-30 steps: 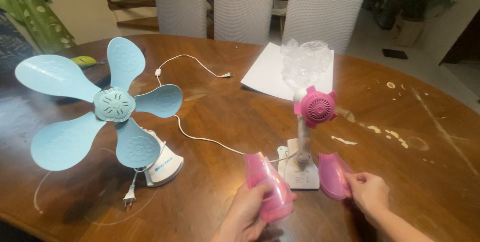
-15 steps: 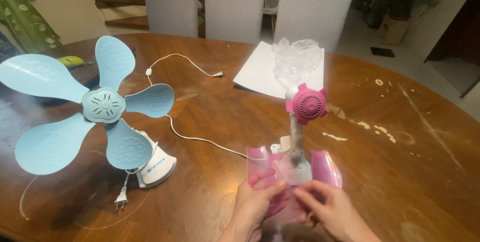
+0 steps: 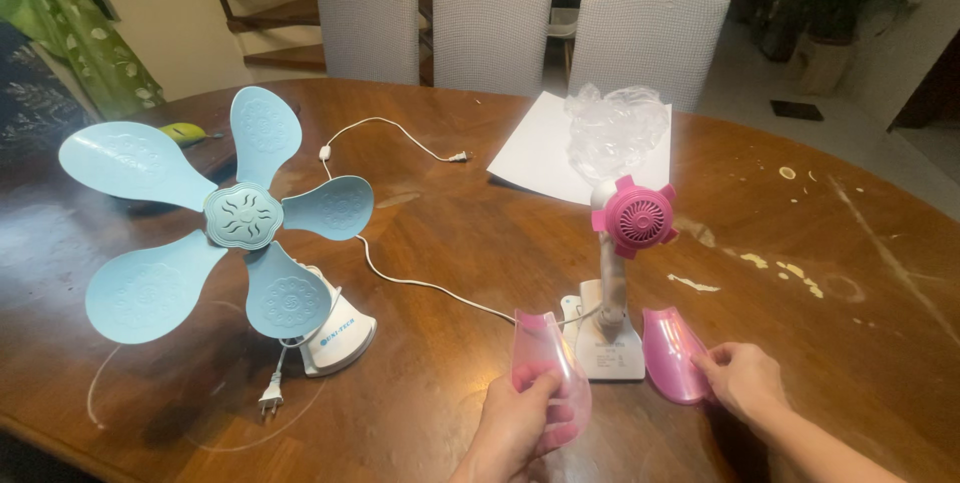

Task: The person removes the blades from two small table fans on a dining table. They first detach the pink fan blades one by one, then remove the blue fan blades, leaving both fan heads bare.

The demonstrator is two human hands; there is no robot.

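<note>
I see my left hand (image 3: 520, 423) near the surface's (image 3: 470, 233) front edge, fingers pinching a translucent pink blade (image 3: 548, 373) held upright. My right hand (image 3: 745, 383) pinches a second pink blade (image 3: 672, 353) resting on the surface just right of the small pink fan (image 3: 632, 218), whose white base (image 3: 605, 338) stands between both blades. A blue fan (image 3: 240, 218) stands toward the left edge.

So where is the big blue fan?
In the head view, the blue fan stands on the left of the wooden table, beside its white cord and left of the small pink fan.
</note>
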